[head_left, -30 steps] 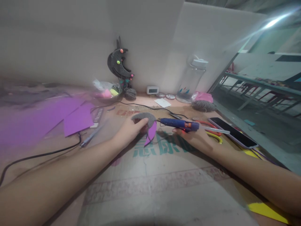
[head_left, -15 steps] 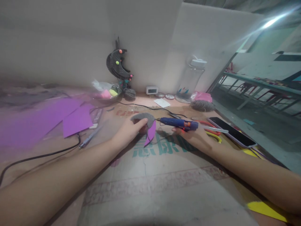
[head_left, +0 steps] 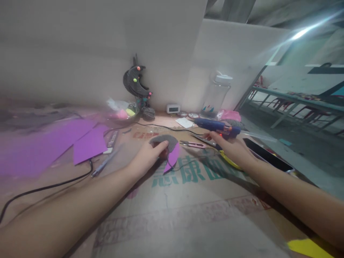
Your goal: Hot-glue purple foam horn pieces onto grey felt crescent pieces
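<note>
The left hand (head_left: 150,154) pinches the grey-and-purple crescent (head_left: 172,143) beneath its thumb, purple tip (head_left: 170,164) projecting free; the right hand (head_left: 229,146) grips the glue gun (head_left: 215,125).

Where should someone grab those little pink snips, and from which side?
Probably by the snips' pink handle, pinched from the near side. They lie flat with metal points toward the left hand, while the scissors' blades lie along the handle's far side.

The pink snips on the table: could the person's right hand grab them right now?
Probably not as it is: the right hand holds the blue glue gun. Otherwise the way looks free: the pink snips lie close by with nothing on top.
</note>
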`<state>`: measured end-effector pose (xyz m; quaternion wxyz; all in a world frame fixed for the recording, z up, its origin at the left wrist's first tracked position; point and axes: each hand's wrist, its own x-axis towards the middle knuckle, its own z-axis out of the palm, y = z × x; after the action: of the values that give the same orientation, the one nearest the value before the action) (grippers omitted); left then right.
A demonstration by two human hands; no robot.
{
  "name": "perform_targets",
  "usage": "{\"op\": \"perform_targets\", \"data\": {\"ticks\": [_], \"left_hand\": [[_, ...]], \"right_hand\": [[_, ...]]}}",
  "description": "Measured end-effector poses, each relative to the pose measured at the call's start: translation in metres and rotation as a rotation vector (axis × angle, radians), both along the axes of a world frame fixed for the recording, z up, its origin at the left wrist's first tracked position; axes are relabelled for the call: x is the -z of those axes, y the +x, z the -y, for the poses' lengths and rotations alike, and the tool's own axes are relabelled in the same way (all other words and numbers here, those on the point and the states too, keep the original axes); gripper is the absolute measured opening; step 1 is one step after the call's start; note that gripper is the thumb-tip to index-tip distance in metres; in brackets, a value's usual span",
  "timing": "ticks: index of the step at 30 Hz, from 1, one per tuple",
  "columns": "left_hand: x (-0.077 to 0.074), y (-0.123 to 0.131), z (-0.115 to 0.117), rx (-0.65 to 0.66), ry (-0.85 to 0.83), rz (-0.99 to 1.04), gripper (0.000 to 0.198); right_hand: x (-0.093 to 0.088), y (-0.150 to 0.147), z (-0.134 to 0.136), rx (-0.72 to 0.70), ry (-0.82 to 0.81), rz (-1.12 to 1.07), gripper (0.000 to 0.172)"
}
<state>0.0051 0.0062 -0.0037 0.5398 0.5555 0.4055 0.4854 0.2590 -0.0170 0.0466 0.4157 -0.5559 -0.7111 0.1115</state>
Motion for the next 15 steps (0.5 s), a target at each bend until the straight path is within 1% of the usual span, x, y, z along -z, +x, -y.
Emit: {"op": "perform_targets", "data": {"ticks": [3,4,6,8,10,12,15], "left_hand": [[-0.001,0.001,0.001,0.009,-0.002,0.003,0.018],[-0.002,0.001,0.001,-0.005,-0.015,0.001,0.019],[-0.005,0.002,0.003,-0.024,-0.045,-0.008,0.022],[-0.008,0.003,0.005,-0.043,-0.06,-0.014,0.022],[-0.01,0.003,0.006,-0.048,-0.06,-0.023,0.021],[-0.012,0.004,0.007,-0.04,-0.054,-0.038,0.022],[-0.011,0.003,0.005,-0.028,-0.048,-0.044,0.021]], "right_hand": [[-0.014,0.007,-0.021,0.043,0.001,-0.1,0.039],[-0.018,0.009,-0.032,0.061,-0.017,-0.087,0.04],[-0.025,0.014,-0.056,0.104,-0.058,0.007,0.041],[-0.027,0.018,-0.084,0.093,-0.104,0.082,0.038],[-0.023,0.022,-0.111,0.106,-0.146,0.144,0.034],[-0.014,0.024,-0.133,0.112,-0.16,0.162,0.032],[0.003,0.026,-0.156,0.115,-0.168,0.186,0.032]]}}
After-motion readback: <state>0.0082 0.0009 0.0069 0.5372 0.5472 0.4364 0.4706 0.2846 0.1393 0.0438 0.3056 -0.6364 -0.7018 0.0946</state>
